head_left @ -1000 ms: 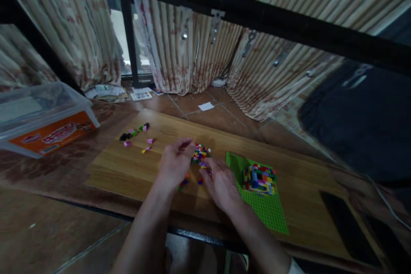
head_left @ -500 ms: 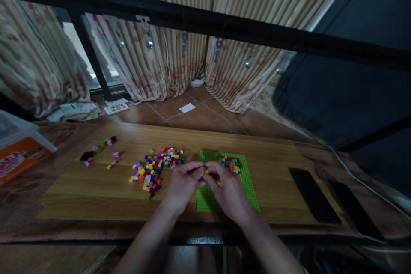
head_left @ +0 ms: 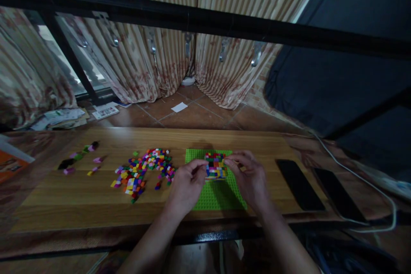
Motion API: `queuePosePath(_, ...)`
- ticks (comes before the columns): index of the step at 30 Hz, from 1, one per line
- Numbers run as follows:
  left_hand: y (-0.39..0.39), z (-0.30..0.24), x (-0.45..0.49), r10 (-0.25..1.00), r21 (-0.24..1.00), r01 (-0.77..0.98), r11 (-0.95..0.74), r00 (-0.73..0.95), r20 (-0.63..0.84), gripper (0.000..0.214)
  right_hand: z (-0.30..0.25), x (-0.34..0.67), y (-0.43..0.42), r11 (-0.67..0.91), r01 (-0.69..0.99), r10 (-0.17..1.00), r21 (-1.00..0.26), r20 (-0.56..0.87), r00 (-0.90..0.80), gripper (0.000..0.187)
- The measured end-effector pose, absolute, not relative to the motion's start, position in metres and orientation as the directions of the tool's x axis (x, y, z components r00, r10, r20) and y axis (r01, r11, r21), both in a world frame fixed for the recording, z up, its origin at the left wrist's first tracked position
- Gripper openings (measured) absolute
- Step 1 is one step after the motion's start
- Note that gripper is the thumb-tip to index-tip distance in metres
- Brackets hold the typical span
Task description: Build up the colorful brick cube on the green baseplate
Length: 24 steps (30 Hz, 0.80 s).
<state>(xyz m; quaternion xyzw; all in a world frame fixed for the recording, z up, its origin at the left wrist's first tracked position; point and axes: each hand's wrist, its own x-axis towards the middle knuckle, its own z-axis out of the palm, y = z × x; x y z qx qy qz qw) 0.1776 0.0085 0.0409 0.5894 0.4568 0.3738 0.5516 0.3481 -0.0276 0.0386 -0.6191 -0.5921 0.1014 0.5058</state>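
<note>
A green studded baseplate (head_left: 218, 199) lies on the wooden board. On its upper part stands a block of colourful toy bricks (head_left: 216, 166), built several bricks wide. At the left edge of this build is my left hand (head_left: 186, 186), thumb and forefinger closed together; anything between their tips is too small to make out. My right hand (head_left: 253, 180) is at the build's right side, its thumb and forefinger also drawn together by the upper right edge. What those fingertips hold, if anything, is hidden.
Left of the baseplate spreads a pile of loose small bricks (head_left: 141, 171). Farther left lie a few black, pink and green bricks (head_left: 77, 156). Two dark phone-like slabs (head_left: 298, 184) rest at the right, with a white cable (head_left: 349, 169) beyond. A black rail (head_left: 205, 19) crosses above.
My hands were together over the baseplate with a small yellow piece at the fingertips. They have moved apart to either side of the brick build, which now shows between them. The view has shifted.
</note>
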Motion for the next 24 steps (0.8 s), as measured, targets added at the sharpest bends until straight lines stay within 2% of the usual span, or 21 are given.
queuePosePath(4,0.004,0.041,0.178,0.926,0.954,0.29,-0.08,0.377,-0.037,0.034,0.026,0.367,-0.018,0.16,0.53,0.864,-0.833,0.378,0.334,0.02)
queuePosePath(10,0.001,0.042,0.182,0.849,0.977,0.211,-0.019,0.52,-0.095,0.041,0.023,0.363,-0.012,0.102,0.527,0.92,-0.843,0.282,0.273,0.022)
queuePosePath(15,-0.001,0.039,0.184,0.803,0.983,0.181,0.005,0.585,-0.112,0.048,0.024,0.361,-0.008,0.056,0.502,0.916,-0.863,0.244,0.317,0.026)
queuePosePath(20,-0.003,0.034,0.185,0.776,0.979,0.206,0.008,0.616,-0.136,0.055,0.022,0.36,-0.003,0.012,0.352,0.91,-0.936,0.156,0.384,0.028)
queuePosePath(24,-0.006,0.03,0.187,0.769,0.981,0.195,-0.008,0.628,-0.119,0.055,0.023,0.359,-0.002,-0.061,0.2,0.917,-0.978,0.024,0.398,0.031)
